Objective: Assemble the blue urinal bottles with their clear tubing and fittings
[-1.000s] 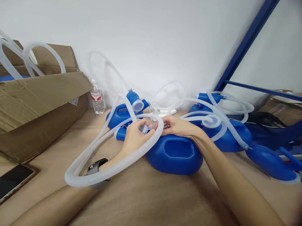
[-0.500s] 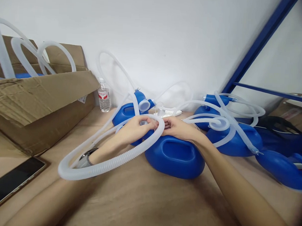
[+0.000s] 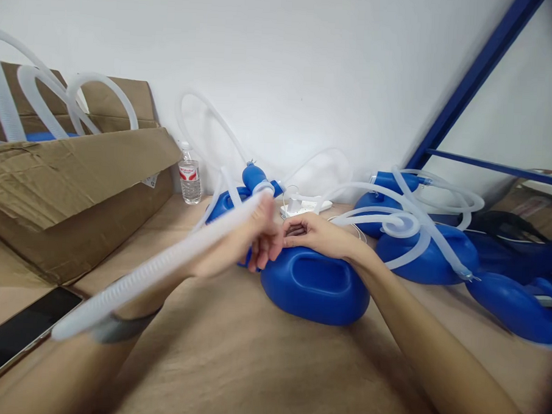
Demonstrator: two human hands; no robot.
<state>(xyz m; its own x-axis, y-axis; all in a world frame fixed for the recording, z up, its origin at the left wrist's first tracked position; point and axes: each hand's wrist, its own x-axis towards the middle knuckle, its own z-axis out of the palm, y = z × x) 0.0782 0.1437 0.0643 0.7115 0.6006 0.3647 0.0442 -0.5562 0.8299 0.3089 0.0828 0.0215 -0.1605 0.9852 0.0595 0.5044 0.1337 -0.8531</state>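
A blue plastic jug [image 3: 315, 300] with a moulded handle lies on its side in front of me. Curled over its neck end is my right hand [image 3: 318, 233], which grips it; the hand hides the mouth. My left hand [image 3: 260, 240] is beside the same end, smeared by motion, thumb up and fingers partly bent. A translucent corrugated hose [image 3: 163, 266] runs across my left wrist and forearm up to the thumb. Whether the fingers hold the hose, I cannot make out. Behind the left hand stands another blue jug [image 3: 228, 199] with a hose.
An open cardboard box [image 3: 89, 174] with hoses sticking out stands at left. A water bottle [image 3: 190, 176] is by the wall, a phone [image 3: 21, 336] at the front left. A white power strip [image 3: 310, 206] lies behind my hands. More blue jugs [image 3: 432, 256] with coiled hoses crowd the right.
My left hand has turned and drawn slightly left and down from the right hand, and the hose loop has swung down to the left with it. The right hand stays on the jug.
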